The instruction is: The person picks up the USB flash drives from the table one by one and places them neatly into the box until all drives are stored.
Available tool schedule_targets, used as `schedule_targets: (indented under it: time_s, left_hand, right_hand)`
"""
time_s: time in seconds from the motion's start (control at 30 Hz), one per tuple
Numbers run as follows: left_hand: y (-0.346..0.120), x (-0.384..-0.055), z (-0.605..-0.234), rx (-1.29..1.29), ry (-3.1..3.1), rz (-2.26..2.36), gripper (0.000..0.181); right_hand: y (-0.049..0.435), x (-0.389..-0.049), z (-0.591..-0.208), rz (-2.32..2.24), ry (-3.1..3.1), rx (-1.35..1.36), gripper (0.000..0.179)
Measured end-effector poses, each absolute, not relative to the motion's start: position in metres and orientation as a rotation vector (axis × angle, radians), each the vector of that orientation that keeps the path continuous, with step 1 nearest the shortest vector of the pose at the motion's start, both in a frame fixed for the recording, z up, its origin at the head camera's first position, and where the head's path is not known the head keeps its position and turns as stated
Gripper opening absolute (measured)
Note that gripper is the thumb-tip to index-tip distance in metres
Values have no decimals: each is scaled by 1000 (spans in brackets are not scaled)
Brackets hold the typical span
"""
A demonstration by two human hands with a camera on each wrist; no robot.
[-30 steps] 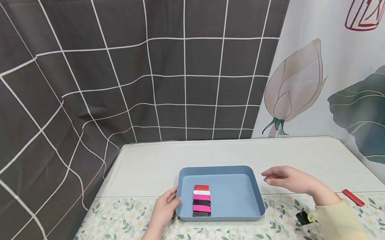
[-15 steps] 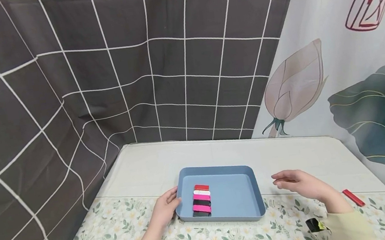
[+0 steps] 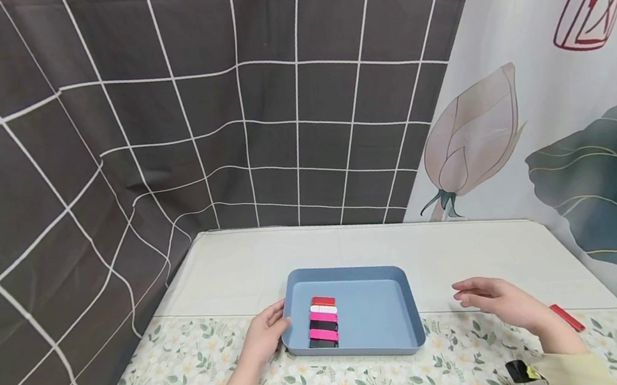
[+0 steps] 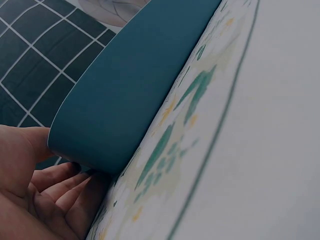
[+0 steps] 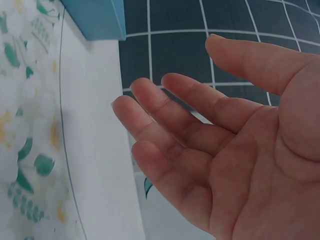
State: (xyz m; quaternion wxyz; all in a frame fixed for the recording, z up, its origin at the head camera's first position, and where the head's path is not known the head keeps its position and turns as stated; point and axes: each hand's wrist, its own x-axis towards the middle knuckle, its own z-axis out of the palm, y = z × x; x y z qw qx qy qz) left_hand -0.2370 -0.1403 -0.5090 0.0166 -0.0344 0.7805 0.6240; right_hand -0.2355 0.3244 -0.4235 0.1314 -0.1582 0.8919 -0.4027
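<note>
A blue rectangular tray point(image 3: 377, 309) lies on the table. My left hand point(image 3: 265, 334) grips its left end, thumb at the rim; in the left wrist view the fingers point(image 4: 62, 192) curl against the outside of the wall. Inside the tray, near its left side, a column of small flat oblong pieces runs from a red one point(image 3: 323, 301) through white point(image 3: 323, 309), pink and black ones to a black one point(image 3: 324, 343) at the front. My right hand point(image 3: 497, 299) hovers right of the tray, its fingers relaxed and holding nothing in the right wrist view.
A longer red flat piece point(image 3: 566, 317) lies on the table just beyond my right forearm. The tablecloth point(image 3: 389, 378) has a floral band. A dark gridded curtain point(image 3: 267, 95) hangs behind and to the left, a white printed one point(image 3: 496, 28) at the right.
My right hand has moved right, away from the tray and toward the longer red piece. An orange bit seen earlier beside the right wrist is now hidden. Left hand and tray stay put.
</note>
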Motion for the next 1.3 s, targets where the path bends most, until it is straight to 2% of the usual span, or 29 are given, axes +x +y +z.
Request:
schedule_targets:
  time_s: [1.07,1.3]
  left_hand:
    - [-140,-237,-509,-130,2420,1933,51]
    - [-140,-237,-507,-137,2418,1931,51]
  right_hand:
    - [373,-216,-445,-1161,2664,28,61]
    - [390,-215,-450,-1161,2669,161,69]
